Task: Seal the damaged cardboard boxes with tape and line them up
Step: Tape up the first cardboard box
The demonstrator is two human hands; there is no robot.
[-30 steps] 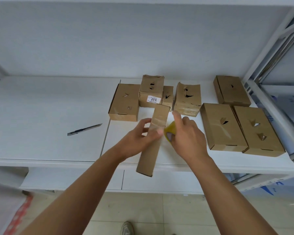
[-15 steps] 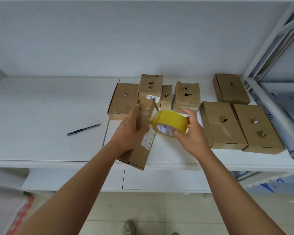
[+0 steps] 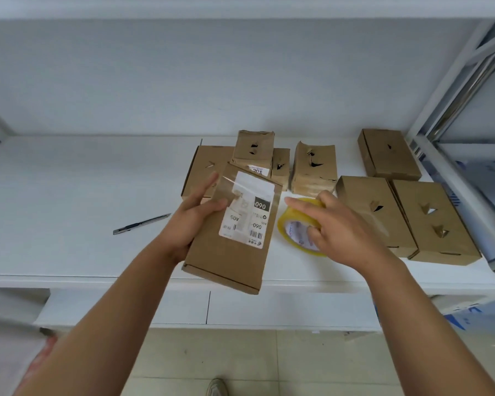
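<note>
My right hand (image 3: 335, 224) covers part of the tape roll (image 3: 295, 232), label print on the held box (image 3: 235, 224) too small to read, shoe (image 3: 217, 387) below it cut off.

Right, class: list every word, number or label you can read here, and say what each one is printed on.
"090", twice, upside down: white label on the cardboard box gripped by the left hand.
"A05", upside down: same label.
"201", partly hidden: sticker on a rear box.
Barcode and small print: unreadable.
Tape roll core print, at the right hand: blurred.

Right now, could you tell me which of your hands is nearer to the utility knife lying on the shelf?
Left. The left hand grips the labelled box just right of the utility knife; the right hand holds the yellow tape roll farther right.
</note>
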